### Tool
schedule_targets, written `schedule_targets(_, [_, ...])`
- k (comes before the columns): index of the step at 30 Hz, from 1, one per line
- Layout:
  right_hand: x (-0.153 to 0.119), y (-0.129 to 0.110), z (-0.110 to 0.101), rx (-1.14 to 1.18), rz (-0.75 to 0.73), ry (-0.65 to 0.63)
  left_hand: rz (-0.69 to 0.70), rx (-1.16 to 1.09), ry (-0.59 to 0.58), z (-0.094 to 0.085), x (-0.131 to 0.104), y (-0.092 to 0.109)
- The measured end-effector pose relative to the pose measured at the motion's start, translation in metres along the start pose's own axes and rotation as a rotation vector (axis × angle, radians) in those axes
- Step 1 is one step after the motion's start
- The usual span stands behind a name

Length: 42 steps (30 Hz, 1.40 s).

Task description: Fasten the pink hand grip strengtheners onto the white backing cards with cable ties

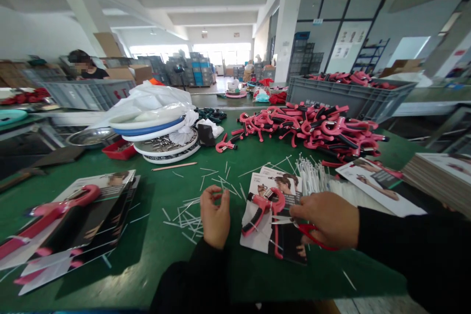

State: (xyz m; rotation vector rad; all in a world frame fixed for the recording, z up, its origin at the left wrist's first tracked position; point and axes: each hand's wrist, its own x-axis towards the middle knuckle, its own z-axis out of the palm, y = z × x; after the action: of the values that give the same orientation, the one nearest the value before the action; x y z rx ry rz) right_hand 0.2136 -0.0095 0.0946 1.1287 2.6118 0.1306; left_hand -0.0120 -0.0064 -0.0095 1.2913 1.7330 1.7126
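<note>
My right hand (327,218) holds red-handled scissors (312,235), their blades lying over a printed card (253,243). On that card sits a pink and black hand tool (274,201), with thin white ties across it. My left hand (215,216) is raised just left of the card, fingers curled with thumb and fingertips near each other; a thin white strip shows at the fingertips. Cut white strips (187,218) lie scattered on the green table beside my left hand. A bundle of white cable ties (311,174) is behind my right hand.
Carded pink tools (69,216) are stacked at the left. A heap of pink tools (312,127) lies at the back, before a grey crate (349,100). More cards (441,176) are piled right. Stacked round trays (162,140) stand back left. A person (86,66) is far left.
</note>
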Motion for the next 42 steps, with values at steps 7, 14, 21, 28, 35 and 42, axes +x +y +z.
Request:
schedule_targets(7, [0.019,-0.007,-0.012,0.256,-0.009,-0.205,0.154,0.271,-0.488,-0.032,-0.023,0.019])
schedule_targets(14, [0.04,-0.005,-0.011,0.323,-0.106,-0.215,0.153,0.345,-0.657,-0.027,-0.033,0.014])
schedule_targets(21, [0.053,0.002,-0.014,0.464,-0.094,-0.355,0.16,0.326,-0.65,-0.027,-0.028,0.01])
schedule_targets(28, [0.06,0.008,-0.004,0.741,0.074,-0.619,0.185,0.343,-0.641,-0.025,-0.026,0.008])
schedule_targets(35, [0.053,0.006,0.011,0.918,0.018,-0.59,0.194,0.336,-0.625,-0.025,-0.025,0.008])
schedule_targets(42, [0.045,0.001,0.015,0.925,0.036,-0.541,0.158,0.352,-0.619,-0.026,-0.024,0.012])
